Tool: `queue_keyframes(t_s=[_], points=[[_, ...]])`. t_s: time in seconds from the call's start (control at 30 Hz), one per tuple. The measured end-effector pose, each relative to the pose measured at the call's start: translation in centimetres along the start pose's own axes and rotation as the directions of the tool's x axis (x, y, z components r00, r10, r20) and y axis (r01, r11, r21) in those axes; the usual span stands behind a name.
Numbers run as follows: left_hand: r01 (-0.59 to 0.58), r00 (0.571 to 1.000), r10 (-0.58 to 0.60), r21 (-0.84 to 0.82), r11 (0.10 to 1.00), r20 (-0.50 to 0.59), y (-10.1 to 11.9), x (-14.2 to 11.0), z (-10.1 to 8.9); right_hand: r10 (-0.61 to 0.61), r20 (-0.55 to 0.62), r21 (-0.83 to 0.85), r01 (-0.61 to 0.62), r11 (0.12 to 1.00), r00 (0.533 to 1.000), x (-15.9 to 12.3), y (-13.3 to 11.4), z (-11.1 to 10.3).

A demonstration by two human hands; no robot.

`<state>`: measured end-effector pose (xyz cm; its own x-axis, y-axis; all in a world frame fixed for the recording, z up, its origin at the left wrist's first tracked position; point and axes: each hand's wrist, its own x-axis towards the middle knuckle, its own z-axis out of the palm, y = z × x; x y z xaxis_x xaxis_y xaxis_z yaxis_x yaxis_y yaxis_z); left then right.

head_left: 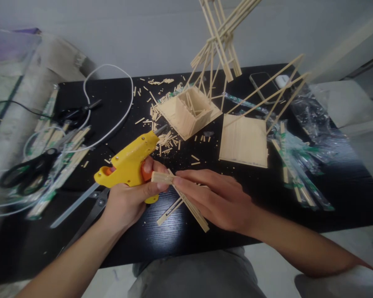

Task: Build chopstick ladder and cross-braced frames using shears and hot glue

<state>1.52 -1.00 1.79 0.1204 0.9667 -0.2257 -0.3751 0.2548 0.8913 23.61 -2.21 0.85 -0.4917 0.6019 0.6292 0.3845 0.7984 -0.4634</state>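
My left hand (124, 203) is wrapped round the grip of a yellow hot glue gun (132, 159), its nozzle pointing up and to the right. A translucent glue stick (74, 207) sticks out of the gun's back. The left thumb also presses on the near end of a small crossed frame of wooden sticks (191, 207). Closed over that frame from the right is my right hand (219, 198), fingertips by the joint; its palm side is hidden. The frame is just above the black table (168, 244).
Behind stand a stick tower (217, 45), a square base with a box (194, 114) and a flat stick panel (244, 140). Cut bits (166, 140) lie scattered. Scissors (34, 169), a white cable (132, 91) and packaged sticks (65, 165) are left; a phone (264, 85) and wrappers (301, 165) right.
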Motion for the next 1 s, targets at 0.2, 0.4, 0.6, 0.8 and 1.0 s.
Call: queue_keyframes(t_s=[0.2,0.4,0.6,0.8,1.0], points=[[-0.014,1.000,0.014,-0.010,1.000,0.006,0.0,0.1,0.2,0.010,0.013,-0.009,-0.010,1.000,1.000,-0.2,0.1,0.1],[-0.022,1.000,0.022,0.023,0.999,-0.006,0.1,0.2,0.3,0.031,-0.016,0.007,-0.031,0.999,0.999,0.0,-0.1,0.1],[-0.104,0.992,0.109,0.098,0.990,-0.055,0.2,0.2,-0.2,0.426,-0.173,0.344,-0.350,0.871,0.888,1.5,-0.6,0.8],[-0.154,0.983,0.172,0.231,0.961,-0.060,-0.2,0.4,-0.8,0.781,0.138,0.798,-0.535,0.276,0.609,2.4,-0.1,0.9],[-0.151,0.985,0.171,0.329,0.932,-0.033,-0.5,0.1,-0.7,0.782,0.137,0.799,-0.534,0.276,0.609,2.3,-0.1,1.2]])
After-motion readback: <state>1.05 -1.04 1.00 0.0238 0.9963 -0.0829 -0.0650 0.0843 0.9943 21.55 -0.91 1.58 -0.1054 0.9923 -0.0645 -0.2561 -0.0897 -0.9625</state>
